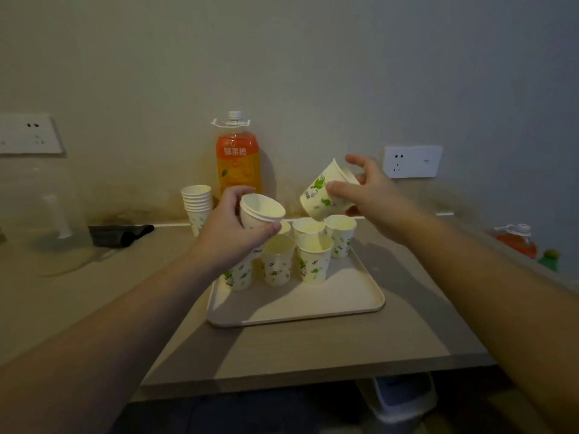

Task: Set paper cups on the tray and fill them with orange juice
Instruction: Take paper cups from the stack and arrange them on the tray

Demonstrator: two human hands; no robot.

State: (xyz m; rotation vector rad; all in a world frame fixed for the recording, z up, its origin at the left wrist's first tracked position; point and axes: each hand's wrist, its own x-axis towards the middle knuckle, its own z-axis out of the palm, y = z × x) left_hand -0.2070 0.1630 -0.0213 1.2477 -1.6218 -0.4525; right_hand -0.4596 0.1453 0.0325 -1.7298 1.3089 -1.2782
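One head-worn camera looks forward and down, close over the pale rectangular plastic tray (294,311). The beige wall (282,57) faces it.

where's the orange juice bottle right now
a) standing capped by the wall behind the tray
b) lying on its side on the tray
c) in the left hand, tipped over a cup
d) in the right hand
a: the orange juice bottle stands upright with its cap on against the wall, behind the tray, while the left hand and the right hand each hold paper cups.

Before you, paper cups (314,261) are standing on the tray (344,296); behind it are sitting the juice bottle (238,164) and, to its left, a cup stack (197,205).
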